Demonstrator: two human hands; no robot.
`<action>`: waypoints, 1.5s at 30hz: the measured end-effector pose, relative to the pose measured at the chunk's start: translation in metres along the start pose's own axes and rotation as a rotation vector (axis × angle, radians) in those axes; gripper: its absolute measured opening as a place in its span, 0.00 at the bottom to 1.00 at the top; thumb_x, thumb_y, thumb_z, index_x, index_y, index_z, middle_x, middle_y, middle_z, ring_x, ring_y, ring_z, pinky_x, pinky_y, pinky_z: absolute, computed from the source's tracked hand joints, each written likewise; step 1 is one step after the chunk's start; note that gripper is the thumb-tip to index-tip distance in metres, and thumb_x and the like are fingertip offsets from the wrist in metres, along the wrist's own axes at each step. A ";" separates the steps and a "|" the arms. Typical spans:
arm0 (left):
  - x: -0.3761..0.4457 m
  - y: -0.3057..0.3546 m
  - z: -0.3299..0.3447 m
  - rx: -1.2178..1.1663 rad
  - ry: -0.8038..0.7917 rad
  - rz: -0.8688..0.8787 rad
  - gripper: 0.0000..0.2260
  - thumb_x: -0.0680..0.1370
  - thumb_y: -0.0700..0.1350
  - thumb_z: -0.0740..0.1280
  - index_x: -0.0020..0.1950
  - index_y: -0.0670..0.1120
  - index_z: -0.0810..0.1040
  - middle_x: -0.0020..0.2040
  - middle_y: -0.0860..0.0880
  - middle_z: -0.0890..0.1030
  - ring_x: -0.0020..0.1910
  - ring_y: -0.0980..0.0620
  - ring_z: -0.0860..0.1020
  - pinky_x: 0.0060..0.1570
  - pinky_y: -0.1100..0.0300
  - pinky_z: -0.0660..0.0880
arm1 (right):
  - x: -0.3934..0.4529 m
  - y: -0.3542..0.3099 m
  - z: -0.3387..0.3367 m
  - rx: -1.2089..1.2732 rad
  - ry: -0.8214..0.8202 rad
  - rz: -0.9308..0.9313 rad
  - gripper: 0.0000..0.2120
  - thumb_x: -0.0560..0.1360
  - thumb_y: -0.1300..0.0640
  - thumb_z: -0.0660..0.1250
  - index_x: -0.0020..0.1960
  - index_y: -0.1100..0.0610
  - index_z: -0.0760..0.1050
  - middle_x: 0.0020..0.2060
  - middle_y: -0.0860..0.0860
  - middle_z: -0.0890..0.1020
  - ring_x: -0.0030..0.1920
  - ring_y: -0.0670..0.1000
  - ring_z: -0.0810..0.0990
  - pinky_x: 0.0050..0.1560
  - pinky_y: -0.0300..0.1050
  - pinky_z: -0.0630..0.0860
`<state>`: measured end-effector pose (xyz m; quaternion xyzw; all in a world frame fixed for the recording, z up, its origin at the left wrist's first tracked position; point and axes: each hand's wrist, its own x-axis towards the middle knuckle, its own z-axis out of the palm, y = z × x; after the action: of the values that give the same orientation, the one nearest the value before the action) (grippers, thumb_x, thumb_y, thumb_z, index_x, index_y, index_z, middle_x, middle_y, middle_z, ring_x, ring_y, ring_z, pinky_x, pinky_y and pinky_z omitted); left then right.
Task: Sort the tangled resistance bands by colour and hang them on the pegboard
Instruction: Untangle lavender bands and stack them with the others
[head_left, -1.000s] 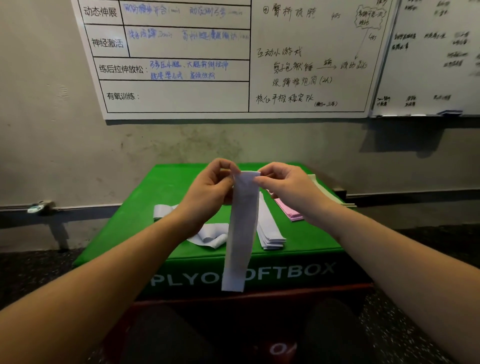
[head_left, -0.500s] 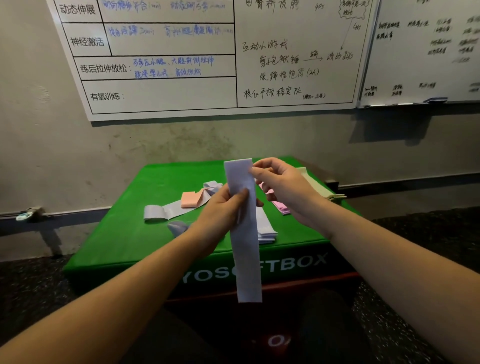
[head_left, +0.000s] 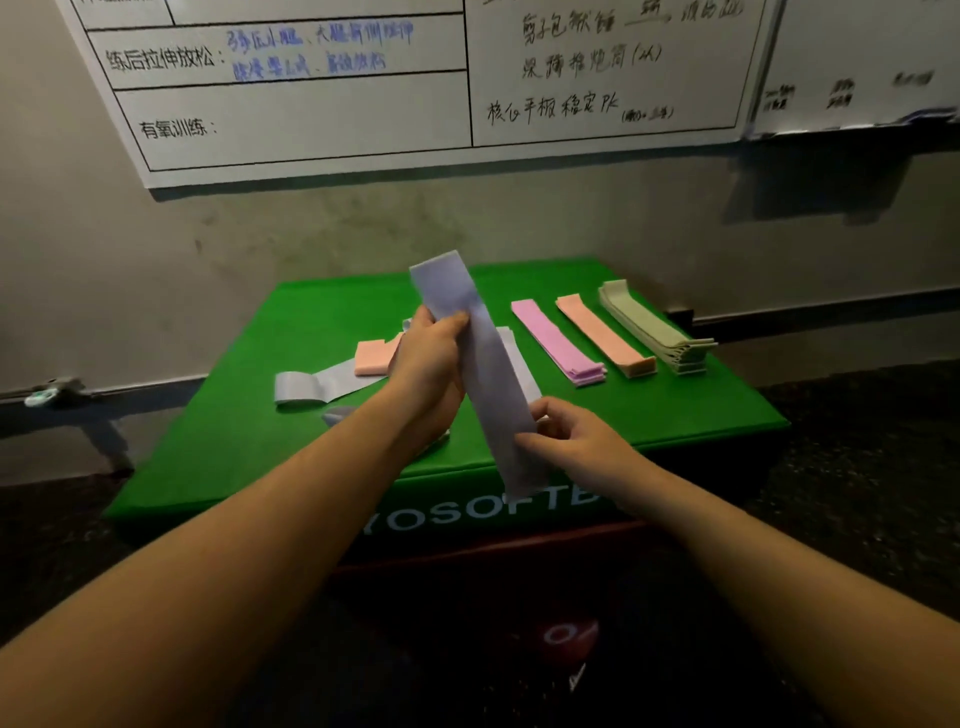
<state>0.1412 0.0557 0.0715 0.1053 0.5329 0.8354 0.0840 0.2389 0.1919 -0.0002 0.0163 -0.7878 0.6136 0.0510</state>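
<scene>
A flat lavender band slants over the green soft box. My left hand grips its upper part, and my right hand pinches its lower part. Behind it lies a stack of lavender bands, mostly hidden. To the right sit sorted stacks: pink bands, peach bands and sage green bands. At the left lie a loose peach band and a loose lavender band. No pegboard is in view.
A whiteboard with handwriting hangs on the grey wall behind the box. A second board hangs at the upper right. Dark speckled floor surrounds the box. A small clip-like object sits on the wall ledge at the left.
My right hand has let go of the band's top and moved down to pinch its lower part. The band now tilts, and the sorted stacks on the right have come into view.
</scene>
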 end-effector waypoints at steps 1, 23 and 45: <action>0.008 -0.002 -0.001 -0.003 0.031 0.004 0.08 0.82 0.35 0.60 0.54 0.46 0.75 0.44 0.47 0.79 0.40 0.52 0.77 0.40 0.61 0.75 | 0.002 0.004 0.000 -0.001 0.019 -0.002 0.03 0.78 0.65 0.67 0.51 0.59 0.76 0.40 0.57 0.82 0.41 0.49 0.79 0.43 0.45 0.75; 0.177 -0.050 0.005 0.277 0.116 -0.102 0.09 0.80 0.33 0.62 0.56 0.46 0.71 0.48 0.46 0.78 0.46 0.49 0.77 0.45 0.54 0.76 | 0.060 0.050 -0.081 -0.225 -0.057 -0.080 0.28 0.76 0.74 0.59 0.56 0.42 0.80 0.55 0.50 0.84 0.44 0.61 0.81 0.48 0.56 0.81; 0.264 -0.156 -0.018 1.114 -0.054 -0.001 0.11 0.79 0.41 0.68 0.60 0.42 0.77 0.53 0.46 0.80 0.52 0.47 0.78 0.53 0.55 0.75 | 0.114 0.114 -0.091 -0.660 -0.155 -0.423 0.16 0.71 0.58 0.60 0.51 0.51 0.85 0.49 0.48 0.81 0.50 0.50 0.76 0.54 0.50 0.72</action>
<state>-0.1141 0.1717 -0.0547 0.1547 0.8917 0.4244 0.0296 0.1206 0.3126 -0.0762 0.2074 -0.9234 0.3002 0.1191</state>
